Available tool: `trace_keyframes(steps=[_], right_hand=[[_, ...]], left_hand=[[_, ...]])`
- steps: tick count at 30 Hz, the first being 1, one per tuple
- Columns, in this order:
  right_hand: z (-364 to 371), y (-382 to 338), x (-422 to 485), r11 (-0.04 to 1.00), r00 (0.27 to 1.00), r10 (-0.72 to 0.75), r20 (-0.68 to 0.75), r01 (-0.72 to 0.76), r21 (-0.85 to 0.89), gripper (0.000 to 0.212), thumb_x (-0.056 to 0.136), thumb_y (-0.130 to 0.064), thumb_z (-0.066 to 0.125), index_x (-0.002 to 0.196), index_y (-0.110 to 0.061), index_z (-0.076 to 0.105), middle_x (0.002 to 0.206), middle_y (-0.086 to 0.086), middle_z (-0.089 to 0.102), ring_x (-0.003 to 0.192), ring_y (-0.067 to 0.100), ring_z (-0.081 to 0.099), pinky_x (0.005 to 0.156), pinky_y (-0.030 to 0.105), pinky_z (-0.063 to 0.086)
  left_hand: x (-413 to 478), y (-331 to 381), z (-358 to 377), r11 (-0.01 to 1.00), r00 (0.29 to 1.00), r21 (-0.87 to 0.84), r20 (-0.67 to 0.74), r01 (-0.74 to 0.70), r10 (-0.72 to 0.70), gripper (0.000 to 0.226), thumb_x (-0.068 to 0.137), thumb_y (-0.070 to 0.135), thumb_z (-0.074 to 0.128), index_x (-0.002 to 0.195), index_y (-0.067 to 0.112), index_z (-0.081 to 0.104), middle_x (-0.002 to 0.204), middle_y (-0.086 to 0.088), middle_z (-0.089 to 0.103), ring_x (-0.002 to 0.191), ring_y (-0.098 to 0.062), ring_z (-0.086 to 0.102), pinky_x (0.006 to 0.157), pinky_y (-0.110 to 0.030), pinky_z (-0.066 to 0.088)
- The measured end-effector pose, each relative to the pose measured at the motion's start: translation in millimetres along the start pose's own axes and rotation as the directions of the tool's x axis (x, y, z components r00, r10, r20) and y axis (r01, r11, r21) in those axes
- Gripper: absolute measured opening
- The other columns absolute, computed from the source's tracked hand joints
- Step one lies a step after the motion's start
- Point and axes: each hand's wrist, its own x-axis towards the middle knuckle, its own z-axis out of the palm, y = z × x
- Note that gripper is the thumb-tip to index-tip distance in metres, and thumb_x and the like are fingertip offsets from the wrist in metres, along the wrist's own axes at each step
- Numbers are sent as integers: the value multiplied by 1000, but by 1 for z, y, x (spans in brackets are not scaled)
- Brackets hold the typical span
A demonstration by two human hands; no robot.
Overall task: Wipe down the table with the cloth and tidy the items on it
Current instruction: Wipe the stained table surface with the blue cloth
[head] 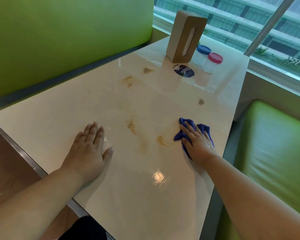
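Both forearms reach out over the surface. Under my right hand, its fingers flat and pressing rather than curled, lies the blue cloth, near the surface's right edge. Just left of the cloth is a brown smear. Farther left, between my hands, a longer streak runs roughly away from me. My left hand rests flat and spread, holding nothing. I judge the next wipe goes leftward, right hand nearer. More spots lie beyond, toward the tissue box and two jars.
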Motion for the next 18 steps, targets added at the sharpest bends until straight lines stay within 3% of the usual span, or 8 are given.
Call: trace_keyframes(steps=[3, 9, 12, 14, 18], right_hand=[[2, -18, 17, 992, 992, 122, 24, -121, -41, 53, 102, -42, 23, 151, -33, 7, 158, -15, -7, 146, 13, -13, 118, 47, -7], [10, -12, -20, 974, 974, -227, 9, 227, 16, 48, 101, -45, 23, 147, -42, 12, 154, -24, -1, 144, 3, -9, 119, 38, -5], [3, 11, -25, 970, 965, -221, -141, 233, 72, 47, 96, -40, 31, 142, -34, 39, 150, -22, 20, 145, 5, 13, 119, 36, 10], [-2, 9, -26, 957, 935, -199, -293, 249, 147, 37, 95, -27, 42, 127, -23, 60, 139, -20, 33, 137, 0, 24, 116, 30, 16], [2, -1, -46, 948, 916, -157, -369, 244, 202, 35, 98, -19, 48, 130, -28, 54, 138, -22, 36, 128, -17, 19, 114, 18, 12]], left_hand=[[0, 1, 0, 1000, 1000, -5, -4, 4, -4, 96, 73, 64, -6, 150, 8, 8, 159, -12, 1, 147, -22, -1, 118, -36, 2], [0, 1, 0, 1000, 1000, 7, -4, 6, -6, 96, 73, 65, -7, 150, 9, 7, 159, -11, 0, 147, -22, -3, 118, -36, 2], [2, 0, 2, 1000, 1000, 18, -10, 7, -7, 96, 74, 65, -6, 149, 8, 10, 159, -12, 2, 147, -23, 0, 118, -37, 4], [2, -1, 3, 1000, 1000, 15, -9, 8, -8, 96, 74, 65, -6, 149, 8, 10, 159, -12, 2, 147, -23, 0, 118, -37, 4], [1, 0, 3, 1000, 1000, -12, -30, 5, -6, 94, 76, 64, 1, 149, 7, 17, 158, -14, 9, 147, -25, 7, 117, -39, 6]])
